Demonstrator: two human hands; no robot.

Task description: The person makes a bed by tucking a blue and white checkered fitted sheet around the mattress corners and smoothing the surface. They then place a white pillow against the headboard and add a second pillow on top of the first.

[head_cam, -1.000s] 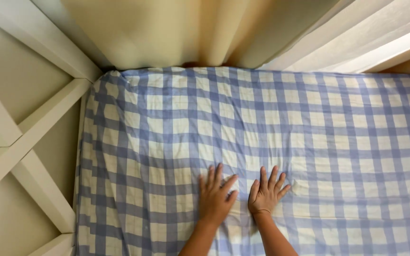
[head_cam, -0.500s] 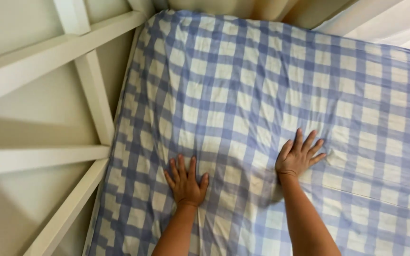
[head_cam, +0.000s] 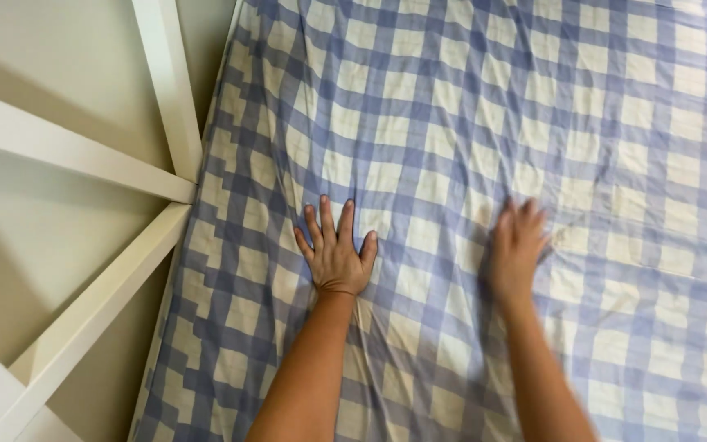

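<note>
The blue-and-cream checked sheet (head_cam: pixel 468 123) already covers the bed beside the white wooden frame (head_cam: pixel 83 155), yet creases remain under the left hand (head_cam: pixel 335 255) and blurred right hand (head_cam: pixel 517 245), both flat, fingers spread, gripping nothing.

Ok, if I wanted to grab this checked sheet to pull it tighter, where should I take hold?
Probably the checked sheet's left edge, reached from beside the white frame. Elsewhere it lies flat, pressed under the left hand and blurred right hand; the edge gives fingers something to pinch.
</note>
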